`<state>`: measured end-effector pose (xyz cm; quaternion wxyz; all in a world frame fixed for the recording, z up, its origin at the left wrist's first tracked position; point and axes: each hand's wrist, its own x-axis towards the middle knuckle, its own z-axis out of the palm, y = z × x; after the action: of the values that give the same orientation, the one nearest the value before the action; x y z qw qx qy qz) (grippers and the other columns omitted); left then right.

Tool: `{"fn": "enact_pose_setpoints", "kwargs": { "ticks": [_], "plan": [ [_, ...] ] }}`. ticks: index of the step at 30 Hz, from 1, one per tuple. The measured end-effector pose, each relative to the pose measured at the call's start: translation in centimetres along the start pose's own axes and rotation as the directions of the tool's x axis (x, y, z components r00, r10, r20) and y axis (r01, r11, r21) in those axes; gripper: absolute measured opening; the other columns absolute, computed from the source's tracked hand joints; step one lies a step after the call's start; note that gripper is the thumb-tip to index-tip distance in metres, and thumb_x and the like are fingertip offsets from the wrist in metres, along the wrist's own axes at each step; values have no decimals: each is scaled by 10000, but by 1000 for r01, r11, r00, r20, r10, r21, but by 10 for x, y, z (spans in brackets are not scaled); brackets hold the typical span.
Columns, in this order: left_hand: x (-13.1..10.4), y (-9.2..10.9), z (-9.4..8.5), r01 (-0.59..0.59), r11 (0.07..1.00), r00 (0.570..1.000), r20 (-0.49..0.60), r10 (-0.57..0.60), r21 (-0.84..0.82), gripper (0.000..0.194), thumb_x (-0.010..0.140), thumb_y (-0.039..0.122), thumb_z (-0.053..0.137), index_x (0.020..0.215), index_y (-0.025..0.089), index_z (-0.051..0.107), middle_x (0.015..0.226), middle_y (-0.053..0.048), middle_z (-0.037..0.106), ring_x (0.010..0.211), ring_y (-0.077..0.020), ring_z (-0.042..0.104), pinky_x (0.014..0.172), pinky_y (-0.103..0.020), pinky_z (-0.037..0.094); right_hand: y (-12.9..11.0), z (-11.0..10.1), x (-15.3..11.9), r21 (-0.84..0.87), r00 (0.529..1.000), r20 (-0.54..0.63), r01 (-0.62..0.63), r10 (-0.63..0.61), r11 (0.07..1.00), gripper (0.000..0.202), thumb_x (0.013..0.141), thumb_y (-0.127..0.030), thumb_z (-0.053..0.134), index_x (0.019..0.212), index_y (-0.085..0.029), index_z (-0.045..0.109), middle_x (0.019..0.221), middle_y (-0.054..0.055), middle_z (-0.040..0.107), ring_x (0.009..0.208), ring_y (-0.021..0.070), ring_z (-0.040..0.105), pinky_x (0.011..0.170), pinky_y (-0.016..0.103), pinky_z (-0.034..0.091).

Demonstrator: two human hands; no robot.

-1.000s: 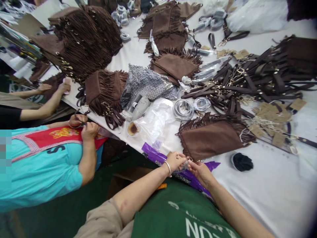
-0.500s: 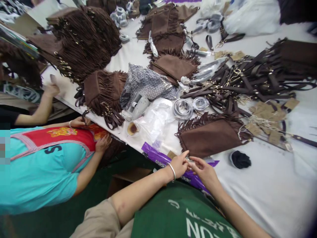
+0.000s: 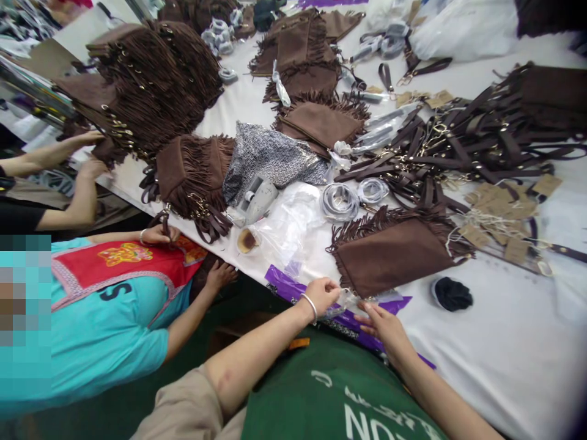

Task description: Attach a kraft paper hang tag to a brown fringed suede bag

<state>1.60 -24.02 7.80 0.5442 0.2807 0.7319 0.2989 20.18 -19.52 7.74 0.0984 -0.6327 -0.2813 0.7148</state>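
Note:
My left hand [image 3: 322,293], with a silver bangle on the wrist, pinches a small clear plastic piece [image 3: 345,300] at the near table edge. Beside it my right hand [image 3: 384,324] rests with fingers spread, fingertips at the same clear piece. Both hands lie over a purple plastic bag [image 3: 288,287]. Just beyond them a brown suede fringed bag [image 3: 395,252] lies flat on the white table [image 3: 495,348].
A black round item [image 3: 452,294] sits right of the bag. Behind lie brown straps [image 3: 463,153], paper tags [image 3: 499,214], a tape dispenser [image 3: 257,197], clear plastic bags [image 3: 293,223] and stacked fringed bags [image 3: 156,85]. A person in turquoise [image 3: 101,311] works at left; another person's arms [image 3: 59,177] are farther left.
My left hand has closed on the clear plastic piece and my right hand has drawn slightly right and spread. The person in turquoise lowered one hand below the table edge.

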Motion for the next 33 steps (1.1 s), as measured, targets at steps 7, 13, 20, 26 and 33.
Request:
{"fn": "enact_pose_setpoints", "kwargs": {
  "ticks": [7, 13, 20, 26, 33],
  "plan": [
    [20, 7, 8, -93, 994, 994, -52, 96, 54, 131, 809, 259, 576, 814, 141, 632, 733, 0, 629, 671, -113, 557, 676, -220, 457, 14, 26, 25, 247, 993, -48, -94, 109, 965, 350, 669, -382, 761, 901, -215, 560, 916, 11, 686, 681, 117, 667, 433, 138, 477],
    [19, -4, 24, -103, 989, 994, 33, 100, 103, 142, 855, 229, 499, 859, 129, 599, 684, 4, 619, 590, -107, 563, 589, -214, 472, 12, 33, 26, 188, 989, 72, -137, 126, 972, 413, 625, -345, 806, 953, -171, 624, 971, 59, 688, 684, 125, 666, 435, 135, 480],
    [8, -10, 17, -254, 932, 967, 66, 245, 259, 92, 845, 162, 502, 806, 158, 586, 799, -12, 597, 804, -148, 549, 814, -276, 449, 17, 30, 16, 19, 998, 44, -35, 35, 999, 314, 687, -301, 769, 900, -118, 628, 778, 19, 670, 617, 98, 621, 549, 191, 538],
    [5, -5, 20, -349, 845, 937, 139, 321, 405, 92, 882, 169, 470, 841, 167, 552, 849, -14, 568, 831, -143, 527, 813, -251, 435, 14, 31, 11, -113, 1000, 16, 7, -5, 994, 182, 781, -256, 687, 864, -113, 609, 624, -37, 606, 542, 84, 581, 530, 213, 525],
    [7, 7, 20, -388, 685, 921, 253, 295, 616, 97, 889, 137, 437, 878, 152, 533, 900, -56, 559, 868, -178, 526, 814, -289, 448, 13, 32, 9, -169, 1000, 1, 28, -29, 985, 173, 797, -251, 672, 857, -114, 586, 603, -54, 576, 492, 71, 552, 493, 208, 505]
  ]
}}
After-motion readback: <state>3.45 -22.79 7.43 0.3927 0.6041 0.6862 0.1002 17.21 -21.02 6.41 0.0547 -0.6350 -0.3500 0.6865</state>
